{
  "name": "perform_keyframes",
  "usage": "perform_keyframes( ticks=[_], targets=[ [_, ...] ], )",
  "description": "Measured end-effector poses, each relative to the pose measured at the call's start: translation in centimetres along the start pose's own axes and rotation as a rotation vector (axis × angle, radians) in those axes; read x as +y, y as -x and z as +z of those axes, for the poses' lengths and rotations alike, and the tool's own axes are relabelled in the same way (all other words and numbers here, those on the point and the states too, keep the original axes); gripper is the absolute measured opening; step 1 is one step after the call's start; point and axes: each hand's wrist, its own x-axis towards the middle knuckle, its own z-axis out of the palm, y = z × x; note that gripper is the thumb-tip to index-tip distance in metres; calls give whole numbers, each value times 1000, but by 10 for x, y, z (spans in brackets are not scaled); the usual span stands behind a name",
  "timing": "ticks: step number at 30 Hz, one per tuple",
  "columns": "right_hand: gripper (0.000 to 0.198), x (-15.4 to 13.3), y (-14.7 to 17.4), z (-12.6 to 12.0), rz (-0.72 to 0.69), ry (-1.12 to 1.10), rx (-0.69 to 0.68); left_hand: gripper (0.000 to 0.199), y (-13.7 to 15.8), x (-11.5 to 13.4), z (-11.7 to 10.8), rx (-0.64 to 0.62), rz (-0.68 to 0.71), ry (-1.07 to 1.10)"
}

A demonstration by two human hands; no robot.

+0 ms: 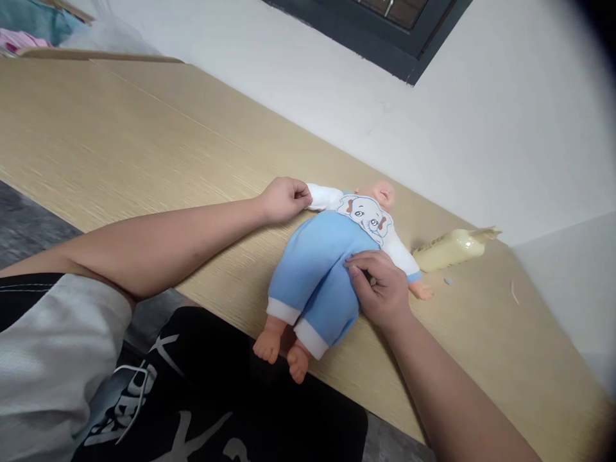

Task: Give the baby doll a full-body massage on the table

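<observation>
A baby doll (332,240) lies on its back on the table, its feet over the near edge. It wears blue trousers (312,256) with white cuffs and a white top with a cartoon animal face (364,215) on the chest. My left hand (287,200) is closed at the end of the doll's white sleeve (323,196), and the doll's hand there is hidden. At the doll's hip, my right hand (384,285) has thumb and fingertips pinched on the blue cloth. The doll's other hand (421,290) sticks out of its blue cuff beside my right hand.
A pale yellow bottle (450,249) lies on its side to the right of the doll on the wooden table (158,141). Small scraps (514,292) lie near it. A white wall (481,141) runs behind, with a dark window frame (385,38) above. Clear plastic (108,35) is at far left.
</observation>
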Motion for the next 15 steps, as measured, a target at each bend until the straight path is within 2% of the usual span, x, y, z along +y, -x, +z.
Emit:
perform_keyframes(
  ticks=[15],
  targets=[
    [12, 0, -1, 2, 4, 0, 0, 23, 4, 5, 1, -34, 21, -45]
  ],
)
